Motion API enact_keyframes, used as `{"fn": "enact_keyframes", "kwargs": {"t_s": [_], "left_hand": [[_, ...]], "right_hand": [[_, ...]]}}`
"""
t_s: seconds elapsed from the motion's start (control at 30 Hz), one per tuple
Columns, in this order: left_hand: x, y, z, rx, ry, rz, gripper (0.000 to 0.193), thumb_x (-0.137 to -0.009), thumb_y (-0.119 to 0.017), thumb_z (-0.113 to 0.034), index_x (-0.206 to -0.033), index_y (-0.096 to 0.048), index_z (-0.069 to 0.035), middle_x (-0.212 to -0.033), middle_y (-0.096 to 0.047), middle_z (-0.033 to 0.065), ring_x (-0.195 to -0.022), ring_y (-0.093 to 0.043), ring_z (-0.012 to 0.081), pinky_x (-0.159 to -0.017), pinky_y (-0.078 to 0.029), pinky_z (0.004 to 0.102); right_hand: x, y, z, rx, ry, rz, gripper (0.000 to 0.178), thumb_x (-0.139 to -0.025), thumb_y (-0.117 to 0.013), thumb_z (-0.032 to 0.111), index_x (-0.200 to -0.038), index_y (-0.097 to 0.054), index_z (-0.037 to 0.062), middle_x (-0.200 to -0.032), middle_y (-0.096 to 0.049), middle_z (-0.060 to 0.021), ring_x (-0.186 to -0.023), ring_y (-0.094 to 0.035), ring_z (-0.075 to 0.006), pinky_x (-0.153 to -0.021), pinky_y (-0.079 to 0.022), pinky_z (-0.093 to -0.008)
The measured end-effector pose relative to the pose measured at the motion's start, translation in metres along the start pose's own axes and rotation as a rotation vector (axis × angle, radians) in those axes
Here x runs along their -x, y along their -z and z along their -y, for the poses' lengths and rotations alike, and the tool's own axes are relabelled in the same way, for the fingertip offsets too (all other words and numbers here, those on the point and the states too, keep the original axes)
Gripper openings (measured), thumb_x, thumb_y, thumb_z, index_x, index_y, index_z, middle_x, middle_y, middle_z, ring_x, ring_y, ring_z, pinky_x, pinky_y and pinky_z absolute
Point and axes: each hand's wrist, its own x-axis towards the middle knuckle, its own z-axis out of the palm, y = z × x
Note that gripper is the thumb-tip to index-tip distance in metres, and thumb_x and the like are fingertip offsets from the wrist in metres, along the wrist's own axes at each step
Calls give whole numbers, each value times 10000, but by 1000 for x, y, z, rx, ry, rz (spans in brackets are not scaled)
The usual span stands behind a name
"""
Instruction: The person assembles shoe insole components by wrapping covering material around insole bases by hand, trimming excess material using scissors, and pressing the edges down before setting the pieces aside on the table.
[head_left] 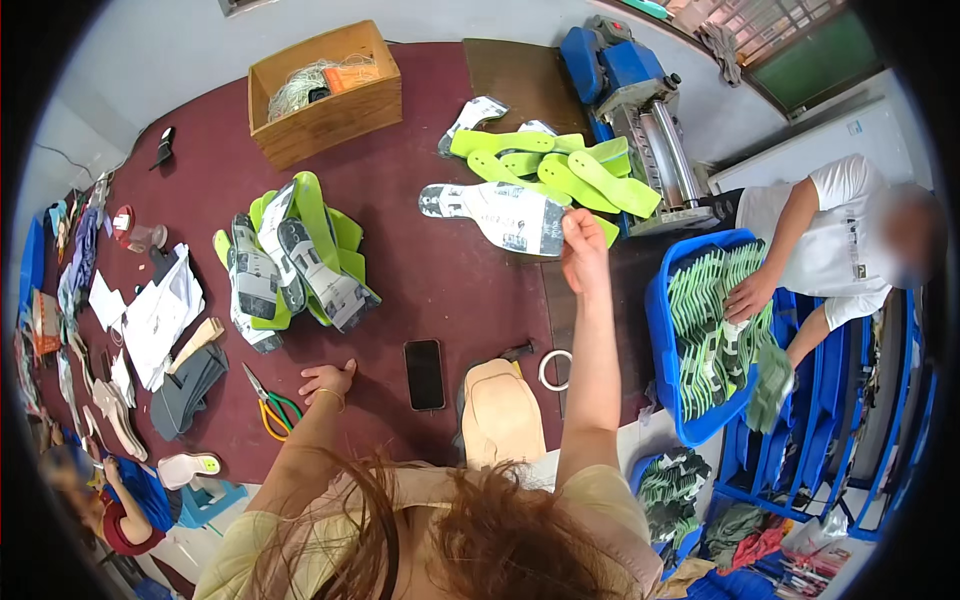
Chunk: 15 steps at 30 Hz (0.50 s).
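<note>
My right hand [583, 250] is stretched out over the table, its fingers pinched on the wide end of an insole [497, 214] with a white, grey-printed face. Just behind that insole lies a loose pile of lime-green insoles [585, 180]. My left hand [330, 382] rests on the maroon tabletop [460, 290] with spread fingers and nothing in them. Scissors [268, 408] with orange and green handles lie beside it on the left, a black phone [424, 375] on its right. Beyond the left hand stands another heap of green and white-printed insoles [295, 262].
A wooden box [335, 120] holding string stands at the back. A blue roller machine [645, 130] is at the far right. On the right, a person in a white shirt [800, 220] handles insoles in a blue crate [664, 345]. A beige sole-shaped piece [502, 412] and white ring [555, 370] lie near me.
</note>
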Motion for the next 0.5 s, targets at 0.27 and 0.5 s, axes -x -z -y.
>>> {"fn": "enact_keyframes", "kwargs": {"t_s": [0.27,0.5], "left_hand": [[3,8,-2,63,-21,22,1293,-617,-742,-625,-1451,83,-81,-1482,37,311,-1361,-54,502,-1061,-163,639],[-21,22,27,-1011,-867,293,799,-781,-627,-569,-1354,-414,-55,-1339,-399,305,-1200,-452,423,-950,-402,513]], "right_hand": [[2,55,-147,376,-607,-319,587,-929,-503,432,-1308,-394,-3,-1259,-469,-176,-1121,-499,-284,-929,-438,-465],[-52,150,-170,-331,-380,-741,890,-817,-553,610,-1399,-274,-3,-1416,-342,-179,-1279,-383,-310,-1039,-345,-419]]}}
